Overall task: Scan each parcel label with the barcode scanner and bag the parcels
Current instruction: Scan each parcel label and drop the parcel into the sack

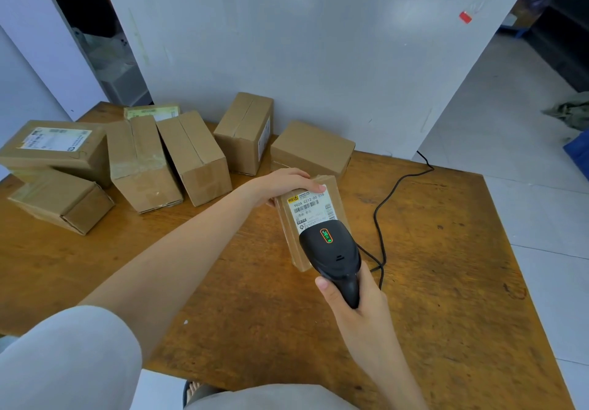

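A small brown parcel [331, 191] with a white barcode label [311, 207] lies label-up on the wooden table [446, 266]. My left hand [283, 185] holds its far left end, fingers curled over the top edge. My right hand [347, 301] grips the handle of a black barcode scanner [331, 250]. The scanner's head hovers over the near part of the label and hides the parcel's near end.
Several cardboard boxes [140, 161] stand and lie along the back and left of the table, against a white wall. The scanner's black cable [382, 205] runs across the table to the right rear edge. Tiled floor lies to the right.
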Action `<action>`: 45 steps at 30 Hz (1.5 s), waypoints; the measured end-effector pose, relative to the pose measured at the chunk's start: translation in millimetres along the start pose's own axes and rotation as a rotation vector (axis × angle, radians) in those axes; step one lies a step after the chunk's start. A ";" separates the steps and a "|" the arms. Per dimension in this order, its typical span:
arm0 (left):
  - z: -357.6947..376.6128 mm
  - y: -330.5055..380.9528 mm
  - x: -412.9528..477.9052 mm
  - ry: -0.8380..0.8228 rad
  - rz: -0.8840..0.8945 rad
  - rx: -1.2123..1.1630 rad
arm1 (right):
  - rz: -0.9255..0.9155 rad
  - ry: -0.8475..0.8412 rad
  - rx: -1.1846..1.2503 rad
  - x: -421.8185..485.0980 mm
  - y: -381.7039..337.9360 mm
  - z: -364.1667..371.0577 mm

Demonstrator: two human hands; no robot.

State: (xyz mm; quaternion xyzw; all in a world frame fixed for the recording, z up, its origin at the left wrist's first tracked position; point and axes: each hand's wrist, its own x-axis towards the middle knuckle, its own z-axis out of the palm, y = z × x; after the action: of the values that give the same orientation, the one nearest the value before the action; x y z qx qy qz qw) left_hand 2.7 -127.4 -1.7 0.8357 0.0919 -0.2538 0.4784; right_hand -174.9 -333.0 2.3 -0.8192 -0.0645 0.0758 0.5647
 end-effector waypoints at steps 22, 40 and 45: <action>-50.1 -60.8 -41.5 0.117 -0.141 -0.155 | 0.441 0.180 -0.727 86.6 146.0 -8.0; -55.4 -133.8 -122.6 0.149 -0.290 -0.689 | 0.054 0.122 -0.023 36.9 4.9 143.2; -86.1 -187.1 -182.4 0.216 -0.349 -0.597 | -0.010 0.073 -0.048 11.9 -20.3 210.6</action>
State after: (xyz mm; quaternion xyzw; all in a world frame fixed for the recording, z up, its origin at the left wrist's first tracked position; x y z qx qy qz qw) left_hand -198.4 60.0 -13.6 0.6527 0.3533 -0.2041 0.6384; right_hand -205.1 -130.6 -53.1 -0.8345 -0.0496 0.0414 0.5472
